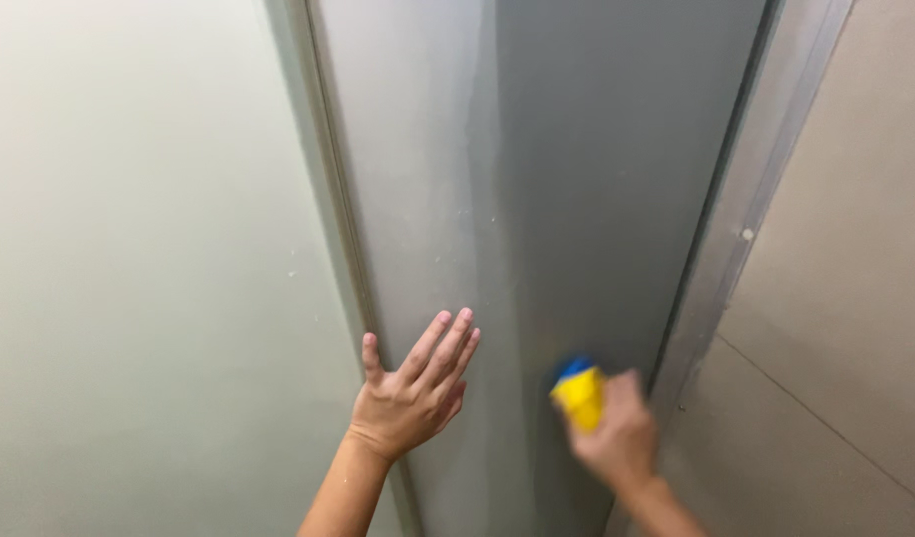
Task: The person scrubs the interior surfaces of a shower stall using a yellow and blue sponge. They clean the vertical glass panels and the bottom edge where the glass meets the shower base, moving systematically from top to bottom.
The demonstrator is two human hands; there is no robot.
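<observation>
**Two hands on a grey glass panel, one with a sponge**

Over on the far left, a pale greenish wall [129, 268] is filling about a third of the view, plain apart from a few tiny specks. Right next to it, a thin metal strip [330, 199] is running top to bottom and edging the big grey panel [577, 149], which looks like frosted glass or a door. The panel's left half is catching more light and its right half is sitting in shadow.

The left hand [415, 390] is coming up from the bottom and lying flat against the panel just beside that strip. It's spread out, fingers straight and close together, thumb pointing off to the left, holding nothing at all, just pressing on the surface.

Further right, the right hand [617, 430] is looking really blurry, low on the shadowed part of the panel. It's closed around a yellow sponge [580, 395] with a blue top edge, and the sponge is sticking out of the left side of the fist, up against the panel as far as I can tell through the blur.

Just past that hand, a grey metal frame [746, 219] is slanting down along the panel's right edge, and beyond it a beige tiled wall [855, 298] is taking up the right corner, with a thin grout line crossing it.
</observation>
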